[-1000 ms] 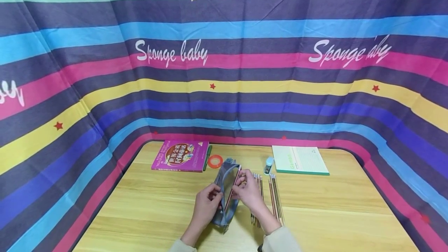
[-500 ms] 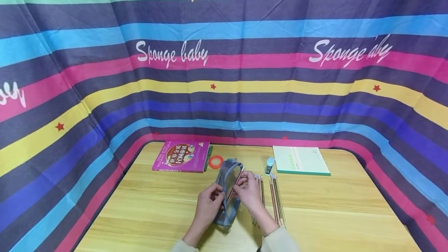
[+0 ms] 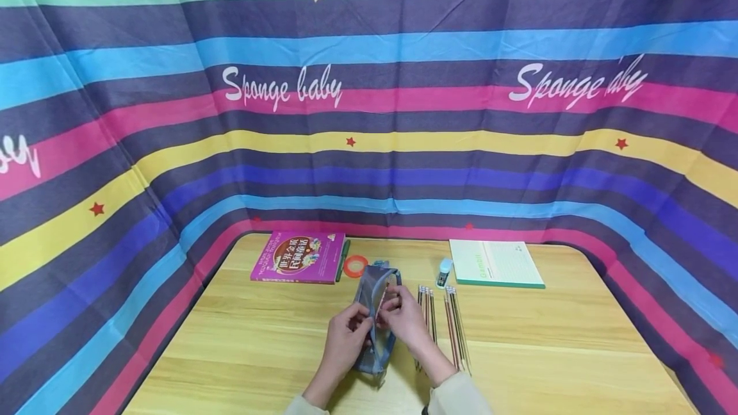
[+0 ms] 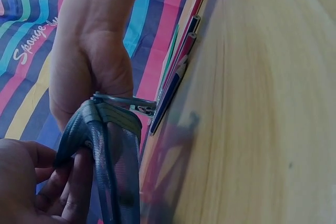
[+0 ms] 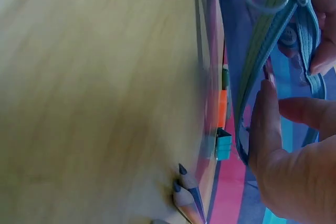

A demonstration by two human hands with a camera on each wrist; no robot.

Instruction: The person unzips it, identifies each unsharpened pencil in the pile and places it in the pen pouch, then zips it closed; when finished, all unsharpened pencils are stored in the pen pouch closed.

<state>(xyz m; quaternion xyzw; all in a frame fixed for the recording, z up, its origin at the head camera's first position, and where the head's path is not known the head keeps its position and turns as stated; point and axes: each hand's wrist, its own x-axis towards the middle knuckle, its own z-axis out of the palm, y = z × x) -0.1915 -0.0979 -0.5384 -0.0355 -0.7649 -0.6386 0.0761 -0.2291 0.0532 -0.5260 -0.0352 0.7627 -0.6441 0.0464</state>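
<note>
Head view: the left grip (image 3: 347, 335) is clamped on one lip of a grey-blue mesh pouch (image 3: 369, 284), which sits between both grips. The right grip (image 3: 405, 319) is at the pouch's mouth and looks pinched on a pencil (image 3: 383, 296). More pencils (image 3: 455, 325) lie on the bench (image 3: 230, 338) just right of the right grip, two loose bunches. Biggest worry imo: the pencil catching on the mesh or the zip (image 5: 262, 32), because that mouth is pretty narrow. And if the left grip lost the lip, the floppy side could fold in and block it.

Left wrist view: fingers curled on the lip, and the pouch looks soft, see-through and a bit creased, with blue trim. The spare pencils are past it, near the right grip's forearm, so a low elbow could probably scatter them.

Right wrist view: the zip is undone and the mouth gapes around the right fingertips. Only a reddish sliver of pencil shows right by them, so can't tell how firm that pinch is. A weak one might let it drop in crooked.
</note>
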